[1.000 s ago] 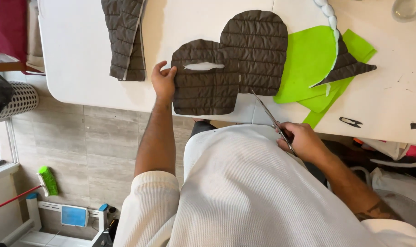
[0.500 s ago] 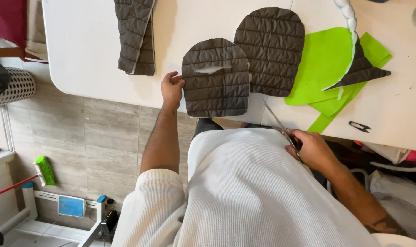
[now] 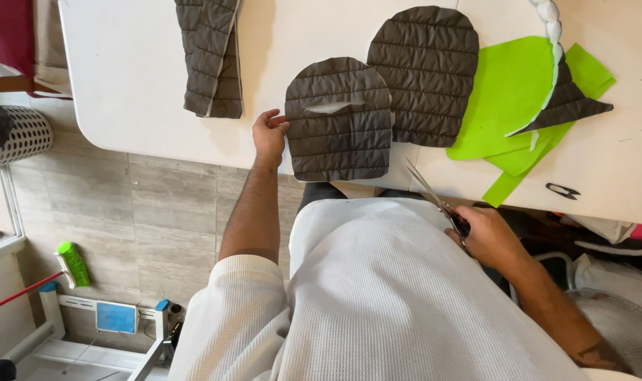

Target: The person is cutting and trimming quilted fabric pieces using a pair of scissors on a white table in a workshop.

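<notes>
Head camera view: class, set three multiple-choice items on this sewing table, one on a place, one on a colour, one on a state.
1. Where does the left hand rest?
A. on the left edge of the nearer quilted piece
B. on the green sheets
C. on the floor

2. What colour are the sheets beside the farther quilted piece?
A. red
B. bright green
C. blue

3. What does the right hand hold?
A. nothing
B. a pen
C. scissors

Answers: 1 A, its fingers touch that edge; 2 B, they are plainly lime green; 3 C, blades stick out toward the table.
</notes>
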